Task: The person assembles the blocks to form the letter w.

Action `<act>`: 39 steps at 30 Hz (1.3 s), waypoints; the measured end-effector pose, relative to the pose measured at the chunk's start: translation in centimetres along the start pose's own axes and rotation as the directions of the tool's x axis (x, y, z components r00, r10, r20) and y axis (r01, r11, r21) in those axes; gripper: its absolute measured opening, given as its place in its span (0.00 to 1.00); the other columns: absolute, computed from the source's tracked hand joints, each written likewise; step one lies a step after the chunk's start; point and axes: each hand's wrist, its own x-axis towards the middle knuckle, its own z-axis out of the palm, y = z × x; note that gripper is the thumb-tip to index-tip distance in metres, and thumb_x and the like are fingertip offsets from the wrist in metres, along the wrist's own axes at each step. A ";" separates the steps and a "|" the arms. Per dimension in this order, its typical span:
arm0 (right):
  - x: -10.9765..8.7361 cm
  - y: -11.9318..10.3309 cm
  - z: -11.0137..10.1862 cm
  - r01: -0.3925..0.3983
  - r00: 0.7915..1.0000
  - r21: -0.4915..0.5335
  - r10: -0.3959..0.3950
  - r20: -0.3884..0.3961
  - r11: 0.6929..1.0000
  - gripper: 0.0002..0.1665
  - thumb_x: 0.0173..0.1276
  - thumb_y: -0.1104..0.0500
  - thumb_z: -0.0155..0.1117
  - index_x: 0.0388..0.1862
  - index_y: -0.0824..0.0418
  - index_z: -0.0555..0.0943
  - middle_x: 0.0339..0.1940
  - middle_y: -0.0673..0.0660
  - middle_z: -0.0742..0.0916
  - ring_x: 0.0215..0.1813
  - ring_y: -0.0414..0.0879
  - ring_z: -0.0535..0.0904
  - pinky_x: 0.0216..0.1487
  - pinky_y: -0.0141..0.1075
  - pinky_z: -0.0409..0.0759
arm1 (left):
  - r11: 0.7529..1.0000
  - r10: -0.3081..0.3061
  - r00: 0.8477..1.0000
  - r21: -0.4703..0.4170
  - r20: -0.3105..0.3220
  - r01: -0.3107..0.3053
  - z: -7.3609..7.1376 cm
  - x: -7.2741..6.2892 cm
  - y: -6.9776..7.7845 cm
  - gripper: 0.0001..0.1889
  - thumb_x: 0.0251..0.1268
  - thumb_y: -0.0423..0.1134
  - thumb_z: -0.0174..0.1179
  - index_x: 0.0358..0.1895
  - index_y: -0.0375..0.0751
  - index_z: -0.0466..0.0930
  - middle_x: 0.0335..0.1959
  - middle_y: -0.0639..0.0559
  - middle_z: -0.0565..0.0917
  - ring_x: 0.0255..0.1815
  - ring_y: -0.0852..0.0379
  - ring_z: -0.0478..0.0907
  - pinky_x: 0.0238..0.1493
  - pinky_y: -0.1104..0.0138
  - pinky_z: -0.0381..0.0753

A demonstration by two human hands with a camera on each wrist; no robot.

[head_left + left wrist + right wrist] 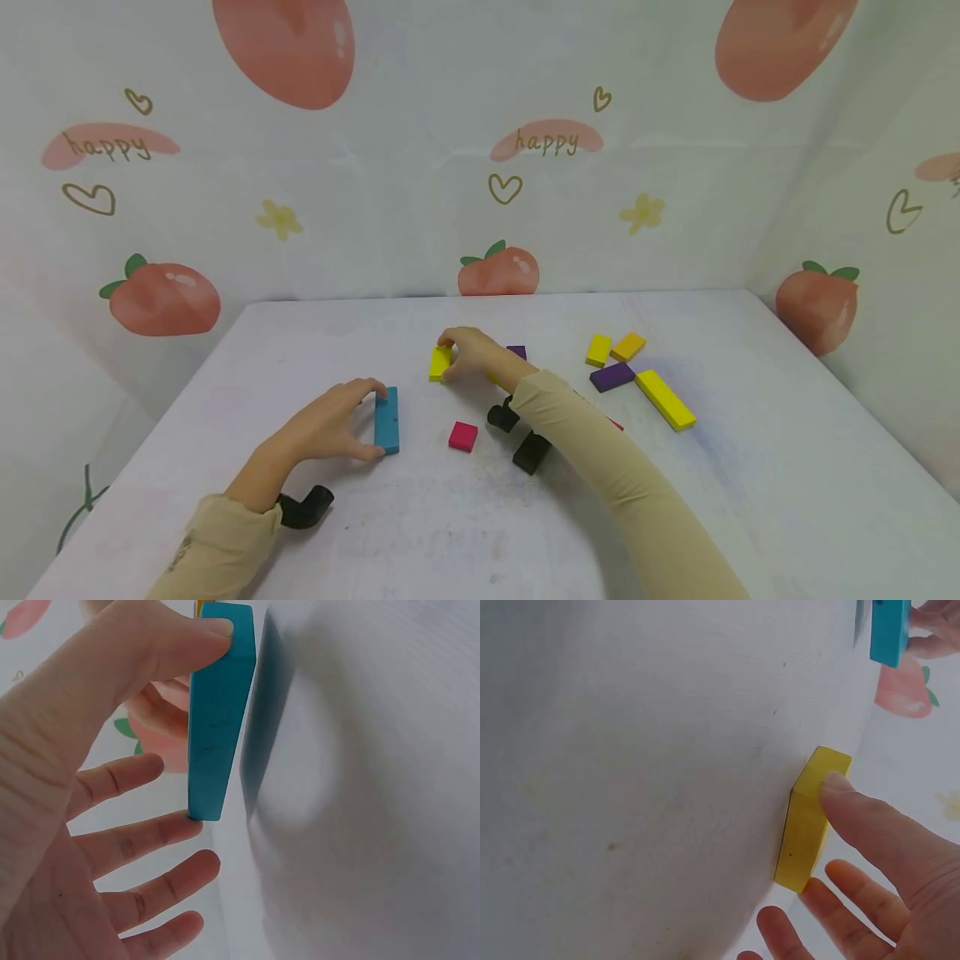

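Observation:
My left hand (326, 425) pinches a long blue block (387, 421) lengthwise, thumb at its near end and a fingertip at its far end. In the left wrist view the blue block (217, 720) casts a shadow and hangs just off the white surface; the other fingers are spread. Farther back, my right hand (474, 354) grips a short yellow block (440, 364) between thumb and finger. The right wrist view shows the thumb on one end of that yellow block (804, 825), close to the tabletop; whether it touches cannot be told.
A red block (462, 437) lies between the hands. Rightward are a yellow block (597, 350), an orange block (628, 346), a purple block (612, 377) and a long yellow block (666, 400). My right arm partly hides another purple block (516, 351) and others. Patterned cloth (405, 167) stands behind the table.

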 end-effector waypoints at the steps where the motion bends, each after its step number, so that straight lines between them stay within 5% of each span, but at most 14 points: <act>1: 0.0 0.0 0.0 -0.002 1.000 0.002 0.002 0.000 1.000 0.32 0.56 0.60 0.70 0.60 0.60 0.72 0.61 0.58 0.77 0.63 0.51 0.69 0.70 0.43 0.68 | 1.000 0.001 1.000 -0.001 0.002 -0.001 0.0 0.2 0.1 0.34 0.41 0.50 0.72 0.54 0.44 0.69 0.57 0.44 0.76 0.55 0.44 0.73 0.56 0.49 0.75; 25: 0.1 -0.2 -0.1 -0.002 1.000 -0.039 0.002 -0.006 0.999 0.32 0.56 0.59 0.70 0.60 0.60 0.72 0.60 0.58 0.78 0.61 0.51 0.71 0.68 0.41 0.69 | 0.996 0.067 0.997 0.054 0.034 -0.069 1.4 3.8 2.8 0.31 0.42 0.49 0.72 0.50 0.44 0.70 0.57 0.44 0.77 0.50 0.49 0.73 0.56 0.52 0.77; 39: 0.3 0.0 -0.1 0.001 1.000 -0.058 -0.001 -0.003 0.998 0.32 0.55 0.58 0.71 0.60 0.59 0.73 0.60 0.57 0.78 0.61 0.50 0.71 0.68 0.41 0.69 | 0.996 0.010 1.000 0.088 -0.005 -0.009 2.5 4.2 3.7 0.35 0.44 0.56 0.70 0.53 0.40 0.71 0.52 0.44 0.79 0.46 0.48 0.75 0.51 0.54 0.79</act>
